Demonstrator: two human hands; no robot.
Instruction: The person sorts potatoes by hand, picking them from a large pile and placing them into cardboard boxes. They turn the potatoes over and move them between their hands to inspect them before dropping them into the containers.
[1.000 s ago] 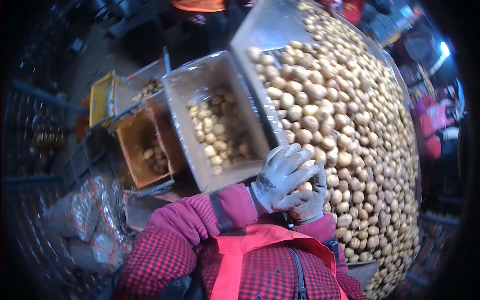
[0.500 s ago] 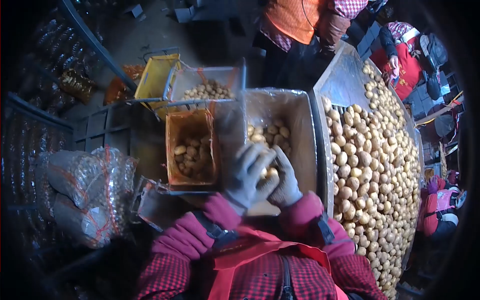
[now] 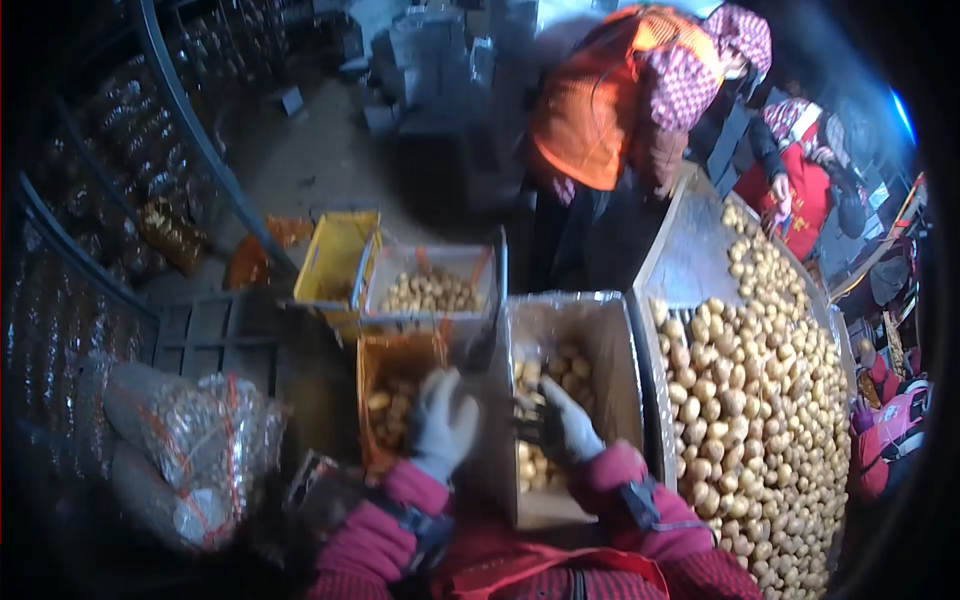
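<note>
My left hand (image 3: 446,424), in a grey glove, is over the right edge of the orange-lined crate (image 3: 405,350), which has potatoes in its bottom. Its thumb stands off to the side, but motion smears the fingers, and anything under the palm is hidden. My right hand (image 3: 566,424), also gloved, reaches into the plastic-lined cardboard box (image 3: 622,370). Its fingers are apart and point left above potatoes (image 3: 537,468); no potato shows firmly gripped in it.
A sorting table heaped with potatoes (image 3: 745,420) runs along my right. Ahead stand a white crate of potatoes (image 3: 430,293) and a yellow crate (image 3: 338,250). Filled clear sacks (image 3: 190,440) lie at left. A person in an orange vest (image 3: 590,120) bends over the table's far end.
My hands have moved apart from around some potatoes: the left toward the orange-lined crate, the right staying over the cardboard box. The view has tilted up, and the vested person leans lower.
</note>
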